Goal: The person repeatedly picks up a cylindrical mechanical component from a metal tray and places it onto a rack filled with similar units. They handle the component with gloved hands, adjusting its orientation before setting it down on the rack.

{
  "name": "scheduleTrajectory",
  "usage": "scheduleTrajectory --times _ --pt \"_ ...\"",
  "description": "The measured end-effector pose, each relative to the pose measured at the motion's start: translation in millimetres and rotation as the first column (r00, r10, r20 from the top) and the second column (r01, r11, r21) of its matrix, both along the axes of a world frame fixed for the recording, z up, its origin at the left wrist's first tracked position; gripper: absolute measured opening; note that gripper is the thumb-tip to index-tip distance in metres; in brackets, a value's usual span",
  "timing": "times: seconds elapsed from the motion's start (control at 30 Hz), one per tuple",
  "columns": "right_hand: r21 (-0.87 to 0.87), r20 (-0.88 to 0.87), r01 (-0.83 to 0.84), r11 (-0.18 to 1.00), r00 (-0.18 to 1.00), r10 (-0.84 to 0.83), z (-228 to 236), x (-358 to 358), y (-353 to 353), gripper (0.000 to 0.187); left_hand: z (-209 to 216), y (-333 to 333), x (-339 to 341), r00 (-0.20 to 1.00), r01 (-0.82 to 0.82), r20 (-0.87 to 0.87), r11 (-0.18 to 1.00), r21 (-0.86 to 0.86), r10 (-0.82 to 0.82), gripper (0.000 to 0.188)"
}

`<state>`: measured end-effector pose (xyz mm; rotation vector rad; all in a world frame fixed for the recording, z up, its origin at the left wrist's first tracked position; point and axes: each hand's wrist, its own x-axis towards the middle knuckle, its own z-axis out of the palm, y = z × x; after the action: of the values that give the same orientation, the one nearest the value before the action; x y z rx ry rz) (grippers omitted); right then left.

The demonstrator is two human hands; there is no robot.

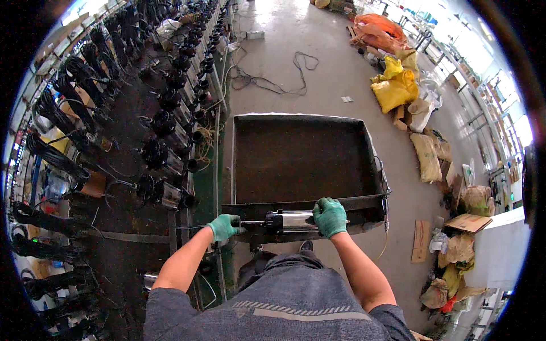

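A silver, ribbed cylindrical motor [296,221] with a black end lies sideways on the near ledge of a dark metal tray [298,117]. From its black end a thin dark shaft [253,223] points left. My left hand [226,227], in a green glove, is closed around the shaft's outer end; its fingertips are partly hidden. Over the motor's right end, my right hand [330,218], gloved the same way, is wrapped with fingers on top and thumb toward the body.
Left of me, a long rack carries rows of similar motors [165,193] and black cable coils [57,162]. A loose cable [278,90] lies on the floor beyond the tray. Yellow sacks [395,91], other bags and cardboard [421,241] line the right side.
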<state>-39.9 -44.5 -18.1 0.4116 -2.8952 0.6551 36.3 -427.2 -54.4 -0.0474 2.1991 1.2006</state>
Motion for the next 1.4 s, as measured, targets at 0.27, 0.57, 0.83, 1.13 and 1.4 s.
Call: scheduleTrajectory --times 0.27,0.57,0.83,1.13,1.4 --pt "0.022 0.027 0.014 1.0 1.0 -0.015 -2.6 -0.1 1.1 0.017 -24.4 9.6 15.2 0.925 0.022 -0.315 0.856 -0.517 -0.214 0.037" --pt "0.017 0.024 0.017 1.0 1.0 -0.017 3.3 0.2 1.3 0.017 -40.3 9.5 22.2 0.931 -0.362 0.043 0.899 0.245 0.363 0.019" --pt "0.016 0.035 0.024 1.0 0.999 -0.024 2.7 1.6 5.8 0.018 -23.7 24.3 16.5 0.894 -0.198 -0.446 0.934 -0.298 0.047 0.042" --pt "0.01 0.022 0.012 1.0 1.0 -0.012 1.1 -0.2 1.8 0.016 2.1 24.5 -7.6 0.458 -0.73 0.703 0.681 -0.052 0.545 0.062" --pt "0.015 0.019 0.013 1.0 1.0 -0.013 0.0 -1.2 1.6 0.017 -32.6 15.0 18.8 0.889 -0.454 0.216 0.709 0.539 0.404 0.022"
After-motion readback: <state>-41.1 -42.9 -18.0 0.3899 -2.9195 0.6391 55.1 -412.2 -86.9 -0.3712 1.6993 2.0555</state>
